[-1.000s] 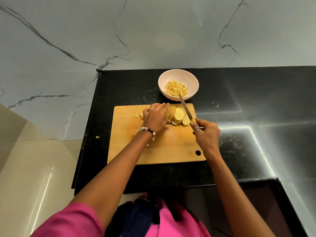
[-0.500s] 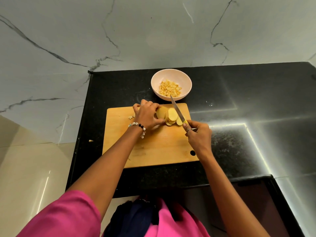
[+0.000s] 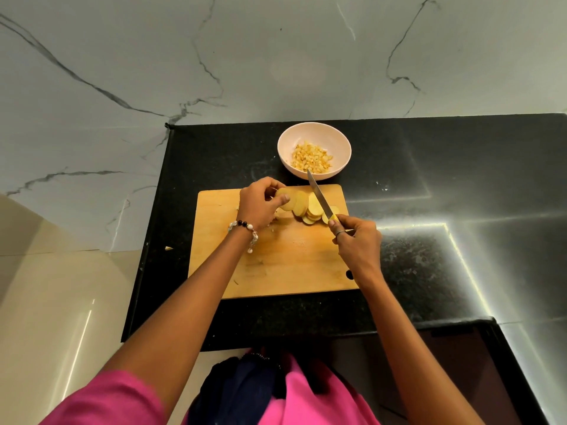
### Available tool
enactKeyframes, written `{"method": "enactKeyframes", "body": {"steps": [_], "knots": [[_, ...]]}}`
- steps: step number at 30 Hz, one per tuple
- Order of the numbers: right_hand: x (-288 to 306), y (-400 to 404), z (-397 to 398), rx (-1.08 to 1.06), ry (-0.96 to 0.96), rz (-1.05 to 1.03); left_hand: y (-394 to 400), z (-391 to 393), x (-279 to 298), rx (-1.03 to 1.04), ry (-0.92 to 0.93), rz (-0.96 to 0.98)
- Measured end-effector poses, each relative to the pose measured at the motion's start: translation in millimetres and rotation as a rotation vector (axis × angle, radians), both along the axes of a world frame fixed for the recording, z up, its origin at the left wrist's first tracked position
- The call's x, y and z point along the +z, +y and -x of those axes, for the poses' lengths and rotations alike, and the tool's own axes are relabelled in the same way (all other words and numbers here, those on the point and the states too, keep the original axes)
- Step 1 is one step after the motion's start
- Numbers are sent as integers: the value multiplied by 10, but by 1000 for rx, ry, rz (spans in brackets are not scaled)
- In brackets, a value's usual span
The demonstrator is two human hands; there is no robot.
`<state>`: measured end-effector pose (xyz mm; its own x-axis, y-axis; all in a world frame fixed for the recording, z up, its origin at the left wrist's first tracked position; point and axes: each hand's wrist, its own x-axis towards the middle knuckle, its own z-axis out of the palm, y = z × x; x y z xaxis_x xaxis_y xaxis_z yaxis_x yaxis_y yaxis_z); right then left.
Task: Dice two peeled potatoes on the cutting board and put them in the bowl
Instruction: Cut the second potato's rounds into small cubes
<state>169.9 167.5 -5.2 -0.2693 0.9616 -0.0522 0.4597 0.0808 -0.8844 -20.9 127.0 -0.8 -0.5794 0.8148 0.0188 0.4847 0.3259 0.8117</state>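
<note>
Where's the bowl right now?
The bowl sits on the black counter just beyond the cutting board's far edge, with the knife tip pointing toward it.

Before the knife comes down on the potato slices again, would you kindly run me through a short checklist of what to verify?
1. Knife held firmly: ok; the right hand has its grip on the yellow handle.
2. Slices steadied: not ok; the left hand pinches only one slice, the fanned potato slices lie unheld.
3. Left fingers out of the blade's path: ok; they sit left of the blade, with slices between.
4. Slices on the cutting board: ok.
5. Bowl within reach with room: ok; it stands just behind the board, partly filled with diced potato.
6. Blade touching the slices: cannot tell.
</note>
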Motion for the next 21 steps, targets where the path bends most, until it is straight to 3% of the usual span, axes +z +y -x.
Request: {"method": "enactKeyframes", "body": {"steps": [5,8,16,21], "knots": [[-36,-137,15,38,-30,-42,-393,-74,17,21,-219,111],[-106,-307,36,108,-81,-92,-597,-67,-113,70,-114,207],[-219,-871,73,361,-354,-423,-875,-142,-303,131,125,218],[-254,-1065,66,403,-422,-407,-1023,-157,-340,-53,154,251]]}}
